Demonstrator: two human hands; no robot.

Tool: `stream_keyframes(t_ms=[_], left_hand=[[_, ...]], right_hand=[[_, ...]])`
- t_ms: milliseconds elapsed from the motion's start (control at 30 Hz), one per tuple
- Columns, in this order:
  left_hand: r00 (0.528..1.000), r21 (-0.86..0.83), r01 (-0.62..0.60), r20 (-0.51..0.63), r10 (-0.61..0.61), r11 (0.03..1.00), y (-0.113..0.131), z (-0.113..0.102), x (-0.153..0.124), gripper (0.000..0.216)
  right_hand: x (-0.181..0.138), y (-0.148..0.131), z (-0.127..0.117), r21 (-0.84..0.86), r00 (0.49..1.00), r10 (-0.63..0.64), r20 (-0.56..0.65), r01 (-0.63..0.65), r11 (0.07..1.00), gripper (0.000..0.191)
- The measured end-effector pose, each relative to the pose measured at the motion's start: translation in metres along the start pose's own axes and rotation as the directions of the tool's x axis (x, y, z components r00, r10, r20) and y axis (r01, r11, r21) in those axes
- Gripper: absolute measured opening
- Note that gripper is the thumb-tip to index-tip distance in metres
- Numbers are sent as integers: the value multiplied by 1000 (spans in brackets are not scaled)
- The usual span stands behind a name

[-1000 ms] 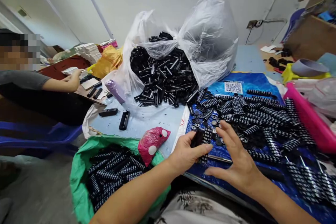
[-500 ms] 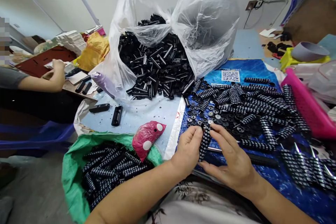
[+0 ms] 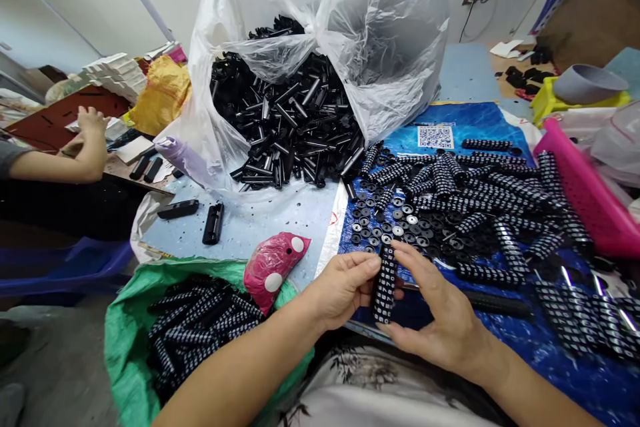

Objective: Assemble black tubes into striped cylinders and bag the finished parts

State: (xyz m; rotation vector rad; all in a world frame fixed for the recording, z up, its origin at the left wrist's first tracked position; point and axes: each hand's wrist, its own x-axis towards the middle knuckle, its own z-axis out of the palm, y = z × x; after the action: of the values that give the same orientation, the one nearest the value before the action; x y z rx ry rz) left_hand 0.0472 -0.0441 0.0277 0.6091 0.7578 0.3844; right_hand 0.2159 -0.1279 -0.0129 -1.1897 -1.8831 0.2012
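A black roller covered in rows of white characters (image 3: 385,287) stands almost upright between my hands, above the table's front edge. My left hand (image 3: 337,290) grips its left side, thumb in front and fingers behind. Around its right side curves my right hand (image 3: 443,313), with the index finger at the top end and the thumb at the bottom end. Just beyond lie small black discs with centre holes (image 3: 425,223). More such rollers (image 3: 493,193) are heaped to the right, some with metal rods sticking out.
A clear plastic bag of black tubes (image 3: 300,127) stands at the back. At left are a green sack of rollers (image 3: 120,320) and a pink pouch (image 3: 275,270). A pink basket (image 3: 580,193) borders the right. A co-worker's hand (image 3: 90,127) is at far left.
The roller has turned so its characters face me more fully and has come slightly lower. My left fingers have shifted around behind it. The view has swung slightly.
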Motion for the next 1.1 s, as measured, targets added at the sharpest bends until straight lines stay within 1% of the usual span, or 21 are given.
stream_keyframes(t_ms=[100,167,200,233,267,300,333,367,400,433,467,500,533,567,667,733,800,900,967,1067,1100], left_hand=[[1000,-26,0,-17,0,1000,-6,0,3,52],[999,-7,-22,-48,22,1000,-9,-3,2,50],[995,51,-67,-72,71,996,-9,-7,0,47],[983,159,-137,-96,154,978,-9,-12,-2,43],[960,317,-217,-102,260,923,-7,-19,-5,37],[925,501,-285,-80,372,817,-6,-27,-9,31],[885,675,-322,-34,464,664,-4,-35,-12,26],[856,812,-318,24,517,489,-2,-43,-15,23],[844,902,-281,71,531,327,0,-50,-18,21],[847,953,-229,94,523,200,2,-57,-19,20],[858,978,-173,93,505,115,4,-62,-19,19],[871,990,-122,74,486,67,5,-66,-18,18],[885,995,-80,48,463,51,6,-69,-17,19],[899,997,-52,19,438,62,7,-70,-15,21],[925,983,-37,-34,379,180,8,-72,-7,23],[926,964,-54,-49,375,260,7,-71,-3,24],[922,949,-71,-55,382,307,5,-70,1,24],[937,942,-55,-66,343,332,7,-68,5,25],[954,944,-29,-72,292,329,13,-69,8,26],[971,947,-11,-66,228,322,23,-70,16,26],[975,946,-9,-64,215,323,26,-70,19,28]], right_hand=[[0,2,-1,-32,1000,-11,15,11,999,90],[-4,4,-5,-58,998,7,58,-4,998,91],[-8,6,-7,-80,996,29,89,-21,997,91],[-14,10,-10,-119,991,53,119,-39,992,88],[-21,14,-13,-178,987,77,138,-52,983,82],[-28,19,-16,-251,985,96,143,-58,966,71],[-36,24,-18,-323,985,107,139,-57,945,56],[-43,29,-20,-382,985,107,134,-48,923,41],[-49,33,-22,-424,986,104,133,-38,905,29],[-53,36,-22,-445,985,104,134,-34,895,22],[-54,36,-23,-443,985,106,135,-36,896,20],[-54,35,-23,-423,985,111,132,-45,905,18],[-51,31,-23,-392,985,121,121,-64,918,18],[-47,27,-23,-351,987,130,97,-88,932,19],[-30,12,-19,-242,990,142,-21,-143,960,22],[-22,9,-13,-246,989,139,-49,-147,958,22],[-17,9,-8,-304,987,159,24,-145,942,20],[-13,11,-5,-358,971,197,136,-138,924,20],[-10,7,-8,-291,982,145,120,-105,951,21],[-7,-4,-9,-156,998,-5,56,14,988,31],[-8,-8,-8,-141,997,-40,65,49,989,32]])
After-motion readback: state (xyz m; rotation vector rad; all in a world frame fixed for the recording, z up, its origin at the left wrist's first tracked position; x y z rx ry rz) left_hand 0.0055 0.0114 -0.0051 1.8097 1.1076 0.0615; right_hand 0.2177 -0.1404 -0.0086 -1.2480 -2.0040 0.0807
